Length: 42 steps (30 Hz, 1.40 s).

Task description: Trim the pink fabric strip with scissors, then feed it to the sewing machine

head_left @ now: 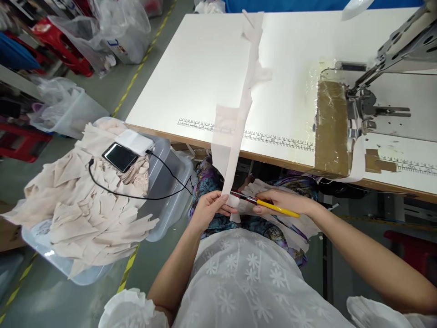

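Observation:
My left hand [212,207] pinches the lower end of a pale pink fabric strip [235,155] between thumb and fingers, over my lap. From there the strip runs up across the table edge and lies along the white tabletop, with short pieces sticking out at its sides. In my right hand [278,200] is a pair of yellow-handled scissors [278,208], its dark blades pointing left at the strip beside my left fingertips. Whether the blades touch the fabric I cannot tell. More pale cloth pieces [293,234] lie on my lap beneath my right hand.
A sewing machine [365,105] stands on the right of the white table [201,59], near a ruler marking [273,140]. At left, a plastic bin [160,218] holds heaped cloth pieces [99,214], a phone [120,157] and a white power bank [134,141] with a black cable.

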Tool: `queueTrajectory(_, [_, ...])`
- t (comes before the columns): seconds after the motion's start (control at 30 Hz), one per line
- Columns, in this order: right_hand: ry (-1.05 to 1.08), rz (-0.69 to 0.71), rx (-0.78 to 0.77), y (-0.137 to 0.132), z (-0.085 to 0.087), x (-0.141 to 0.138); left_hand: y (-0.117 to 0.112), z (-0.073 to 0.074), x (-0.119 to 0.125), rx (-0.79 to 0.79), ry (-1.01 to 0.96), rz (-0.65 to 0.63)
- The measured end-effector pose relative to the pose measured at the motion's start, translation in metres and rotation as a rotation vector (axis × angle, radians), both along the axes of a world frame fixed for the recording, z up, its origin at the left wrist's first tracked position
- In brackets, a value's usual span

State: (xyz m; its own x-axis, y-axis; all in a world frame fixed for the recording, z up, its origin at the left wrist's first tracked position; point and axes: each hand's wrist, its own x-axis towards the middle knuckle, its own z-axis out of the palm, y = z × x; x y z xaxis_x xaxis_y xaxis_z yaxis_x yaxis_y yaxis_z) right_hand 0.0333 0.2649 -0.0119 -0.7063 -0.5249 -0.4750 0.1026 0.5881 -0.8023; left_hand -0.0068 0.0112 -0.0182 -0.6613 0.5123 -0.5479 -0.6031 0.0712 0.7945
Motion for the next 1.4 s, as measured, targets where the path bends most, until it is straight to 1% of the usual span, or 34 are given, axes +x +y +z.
queueTrajectory(0.17, [0.125,0.046,0.112,-0.005,0.000,-0.006,0.000,0.003,-0.002,0.003,-0.009,-0.009])
queueTrajectory(0.33, [0.324,0.029,0.328,-0.010,0.004,-0.001,0.000,0.001,-0.004,0.019,-0.013,-0.014])
queueTrajectory(0.5, [0.371,0.061,0.465,-0.016,0.012,0.001,-0.001,0.000,-0.004,0.023,-0.002,-0.032])
queueTrajectory(0.77, [0.374,0.105,0.540,-0.020,0.013,0.000,-0.003,0.002,-0.006,0.035,-0.014,-0.020])
queueTrajectory(0.97, [0.383,0.109,0.574,-0.030,0.013,-0.006,0.000,0.003,-0.005,0.015,-0.021,-0.045])
queueTrajectory(1.03, [0.361,0.104,0.564,-0.031,0.010,-0.006,-0.002,0.000,-0.004,0.004,-0.010,-0.063])
queueTrajectory(1.1, [0.360,0.062,0.535,-0.028,0.005,-0.003,-0.006,-0.004,-0.006,-0.012,0.022,-0.119])
queueTrajectory(1.17, [0.387,-0.014,0.478,-0.024,0.000,0.006,-0.012,-0.007,-0.011,-0.087,0.159,-0.154])
queueTrajectory(1.2, [0.406,-0.060,0.436,-0.021,-0.003,0.011,-0.014,-0.009,-0.015,-0.159,0.290,-0.135])
queueTrajectory(1.23, [0.425,-0.104,0.388,-0.019,-0.005,0.017,-0.015,-0.010,-0.020,-0.244,0.455,-0.085])
queueTrajectory(1.3, [0.455,-0.183,0.285,-0.016,-0.007,0.030,-0.012,-0.011,-0.031,-0.402,0.802,0.053])
queueTrajectory(1.33, [0.461,-0.216,0.239,-0.016,-0.007,0.035,-0.007,-0.011,-0.037,-0.452,0.951,0.110])
queueTrajectory(1.4, [0.461,-0.272,0.174,-0.017,-0.006,0.044,0.010,-0.010,-0.047,-0.489,1.166,0.166])
